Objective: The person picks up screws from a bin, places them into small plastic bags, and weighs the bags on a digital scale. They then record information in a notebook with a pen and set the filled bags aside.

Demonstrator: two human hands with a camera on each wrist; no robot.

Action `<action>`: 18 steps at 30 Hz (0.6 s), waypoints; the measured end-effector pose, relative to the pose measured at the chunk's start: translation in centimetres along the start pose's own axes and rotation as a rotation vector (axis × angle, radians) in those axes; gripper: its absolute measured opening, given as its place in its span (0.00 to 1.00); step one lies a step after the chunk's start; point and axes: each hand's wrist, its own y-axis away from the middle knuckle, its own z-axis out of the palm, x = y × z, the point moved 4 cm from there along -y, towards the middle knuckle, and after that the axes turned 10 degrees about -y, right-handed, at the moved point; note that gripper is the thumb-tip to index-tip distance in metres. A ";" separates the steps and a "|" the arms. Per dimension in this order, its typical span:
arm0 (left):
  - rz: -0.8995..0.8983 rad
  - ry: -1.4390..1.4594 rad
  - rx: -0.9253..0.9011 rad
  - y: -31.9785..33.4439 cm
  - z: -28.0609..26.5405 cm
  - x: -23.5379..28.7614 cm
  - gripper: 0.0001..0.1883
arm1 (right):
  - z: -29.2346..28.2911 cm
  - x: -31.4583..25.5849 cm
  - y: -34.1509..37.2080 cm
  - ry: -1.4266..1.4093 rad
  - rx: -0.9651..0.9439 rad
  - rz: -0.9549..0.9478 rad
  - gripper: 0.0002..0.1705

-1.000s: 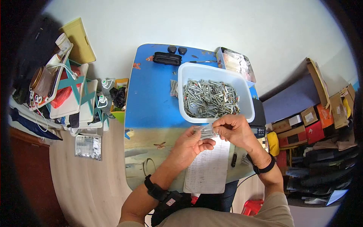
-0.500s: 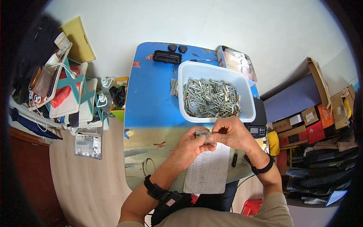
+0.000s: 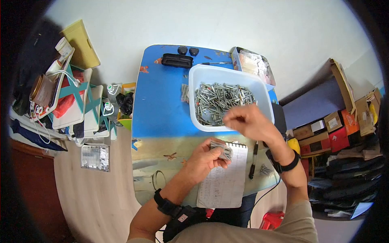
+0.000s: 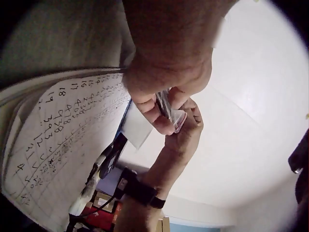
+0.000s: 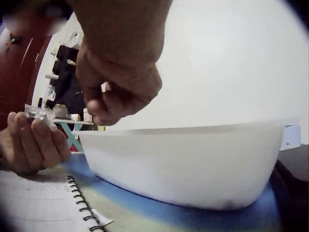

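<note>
My left hand holds a small clear plastic bag of metal screws over the notebook, thumb on top. In the right wrist view the bag rises above the curled fingers of that hand. My right hand hangs above the near rim of the large translucent plastic bin, apart from the bag. Its fingers are loosely curled, with nothing visible between them; the head view blurs them. Many loose silver screws fill the bottom of the bin.
Below my hands lies a handwritten spiral notebook, with a black pen and a few screws to its right. A bagged bundle lies left of the bin. Behind are a black tray and a box of plastic bags.
Both hands were together at the bag. My right hand has let go and moved up to the bin's near edge; the left keeps the bag, now lower and bunched up.
</note>
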 end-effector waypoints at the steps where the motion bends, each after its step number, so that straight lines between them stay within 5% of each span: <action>1: 0.018 0.026 0.005 -0.1 -0.4 0.0 0.12 | 0.1 0.7 -1.1 0.000 0.004 0.002 0.04; 3: 0.034 0.051 0.012 -0.1 -0.6 0.1 0.11 | 0.7 1.7 -3.1 0.504 0.008 -0.221 0.06; 9: 0.069 0.032 0.093 -0.1 -0.9 0.4 0.11 | 2.5 4.6 -5.8 0.708 -0.133 -0.094 0.07; 16: 0.075 0.100 0.141 -0.2 -0.8 0.8 0.11 | 0.3 3.6 -4.4 0.428 -0.042 -0.089 0.05; 18: 0.080 0.109 0.126 -0.3 -0.8 0.8 0.12 | -0.8 2.9 -2.4 0.171 0.085 0.040 0.05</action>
